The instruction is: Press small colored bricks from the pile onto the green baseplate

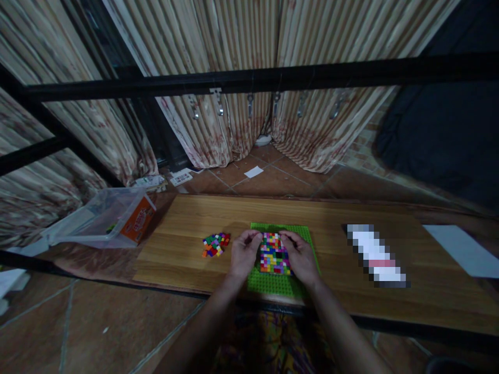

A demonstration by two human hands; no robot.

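Note:
A green studded baseplate (268,285) lies on the wooden board in front of me. On it is a rectangular block of small multicoloured toy bricks (275,254). My left hand (245,253) is curled at the block's left side, its thumb near the far left corner. Along the right side my right hand (301,255) is curled too, thumb by the far right corner. Both hands appear closed on the block's edges; the undersides of the fingers are hidden. Left of the baseplate sits a loose pile of coloured bricks (215,244).
A clear plastic bin (105,213) with an orange label stands at the left end of the wooden board (175,223). A pixelated phone-shaped object (376,255) and a white sheet (463,249) lie to the right. A black metal bar (241,80) with hanging clips crosses beyond.

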